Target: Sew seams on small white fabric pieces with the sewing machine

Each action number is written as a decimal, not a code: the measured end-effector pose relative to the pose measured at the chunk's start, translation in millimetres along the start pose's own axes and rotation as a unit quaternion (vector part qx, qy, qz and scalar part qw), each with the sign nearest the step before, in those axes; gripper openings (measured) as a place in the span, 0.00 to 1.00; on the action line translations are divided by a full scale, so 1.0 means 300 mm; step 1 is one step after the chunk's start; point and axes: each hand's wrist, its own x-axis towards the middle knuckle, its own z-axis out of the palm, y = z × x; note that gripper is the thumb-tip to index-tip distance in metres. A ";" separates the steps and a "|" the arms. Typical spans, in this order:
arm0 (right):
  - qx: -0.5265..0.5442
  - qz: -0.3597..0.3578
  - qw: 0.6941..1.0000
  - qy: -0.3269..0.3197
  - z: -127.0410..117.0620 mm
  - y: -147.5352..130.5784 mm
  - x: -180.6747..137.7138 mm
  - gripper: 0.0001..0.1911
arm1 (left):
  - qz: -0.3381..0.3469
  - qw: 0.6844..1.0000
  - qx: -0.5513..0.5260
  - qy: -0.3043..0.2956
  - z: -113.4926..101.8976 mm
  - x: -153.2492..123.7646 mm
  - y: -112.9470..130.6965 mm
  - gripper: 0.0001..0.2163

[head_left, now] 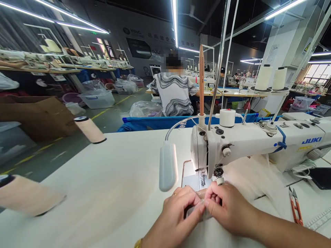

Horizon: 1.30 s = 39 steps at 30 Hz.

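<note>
My left hand [178, 210] and my right hand [227, 206] meet in front of the needle [202, 179] of a white JUKI sewing machine [258, 141]. Both pinch a small piece of pale, see-through fabric [200, 203] between thumbs and fingers, just short of the presser foot. More white fabric [248, 179] lies bunched under the machine arm to the right. A grey gooseneck lamp [168, 165] hangs just left of my hands.
Two peach thread cones [90, 129] [28, 194] lie on the white table [103, 186] at the left. Red thread snips [296, 206] rest at the right. White thread cones [263, 77] stand behind the machine. A person in a striped top [174, 93] sits ahead, back turned.
</note>
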 end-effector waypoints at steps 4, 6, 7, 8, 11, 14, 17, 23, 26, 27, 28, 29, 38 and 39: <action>-0.170 -0.046 0.983 0.056 0.038 0.035 0.006 0.09 | 0.047 0.987 0.135 0.076 0.039 0.008 -0.026 0.15; -0.199 -0.048 0.977 0.065 0.049 0.043 0.014 0.08 | 0.096 0.973 0.163 0.132 0.048 0.009 -0.028 0.11; -0.201 -0.046 0.976 0.068 0.050 0.044 0.017 0.08 | 0.126 0.964 0.174 0.156 0.049 0.008 -0.028 0.10; -0.199 -0.041 0.977 0.069 0.049 0.043 0.020 0.08 | 0.160 0.954 0.185 0.171 0.049 0.008 -0.028 0.10; -0.191 -0.029 0.979 0.066 0.039 0.038 0.023 0.06 | 0.253 0.928 0.212 0.172 0.042 0.007 -0.030 0.17; -0.197 -0.047 0.977 0.061 0.029 0.046 0.014 0.04 | 0.288 0.917 0.233 0.148 0.034 0.006 -0.031 0.18; -0.224 -0.079 0.970 0.048 0.028 0.065 -0.001 0.06 | 0.284 0.913 0.258 0.138 0.030 0.003 -0.030 0.18; -0.273 -0.099 0.957 0.031 0.040 0.091 -0.013 0.07 | 0.277 0.906 0.292 0.129 0.028 -0.013 -0.029 0.17; -0.276 -0.097 0.956 0.034 0.037 0.093 -0.009 0.08 | 0.274 0.909 0.289 0.125 0.026 -0.019 -0.035 0.11; -0.280 -0.098 0.954 0.035 0.034 0.094 -0.007 0.08 | 0.273 0.909 0.287 0.128 0.025 -0.020 -0.038 0.10; -0.284 -0.100 0.953 0.036 0.032 0.094 -0.006 0.08 | 0.273 0.909 0.285 0.131 0.025 -0.020 -0.042 0.10; -0.287 -0.103 0.952 0.039 0.029 0.095 -0.005 0.08 | 0.275 0.909 0.282 0.136 0.025 -0.021 -0.045 0.10; -0.297 -0.147 0.938 0.103 0.017 0.101 0.009 0.08 | 0.271 0.910 0.273 0.155 0.038 -0.016 -0.041 0.11; -0.297 -0.148 0.938 0.104 0.017 0.102 0.012 0.08 | 0.268 0.910 0.276 0.156 0.040 -0.013 -0.039 0.11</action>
